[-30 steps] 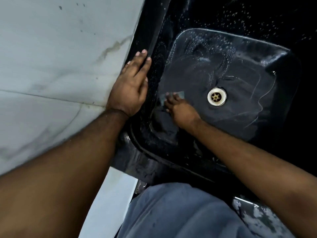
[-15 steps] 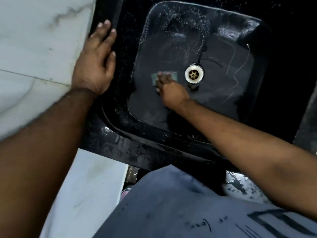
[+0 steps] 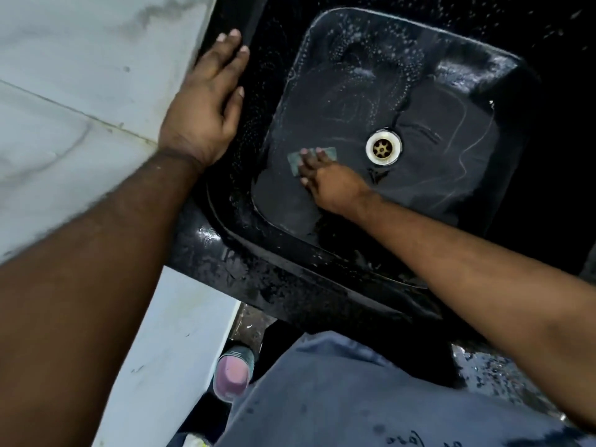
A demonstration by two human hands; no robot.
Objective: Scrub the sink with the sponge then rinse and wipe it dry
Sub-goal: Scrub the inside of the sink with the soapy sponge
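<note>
On the left is a pale marble wall (image 3: 80,91). Beside it the left hand (image 3: 203,104) lies flat with straight fingers on the wet black rim of the desk (image 3: 225,279), partly against the wall edge; it holds nothing. I think it is placed there to support the body while the person leans over the basin.

To the right of it is the black sink (image 3: 451,175), with soap bubbles on its far wall and thin foam lines on the floor. The sponge (image 3: 295,161), a small green pad, lies flat on the sink floor, left of the metal drain (image 3: 383,147) and near it. The right hand (image 3: 329,182) presses on the sponge from above with extended fingers spread on it, not curled around it, probably to push it firmly against the floor. The two hands are well apart.

From this, the scrubbing step seems to be in progress; no running water and no cloth are visible, so rinsing and drying are not yet done. Below the desk, near the person's grey clothing (image 3: 354,398), stands a pink-topped container (image 3: 232,372).
</note>
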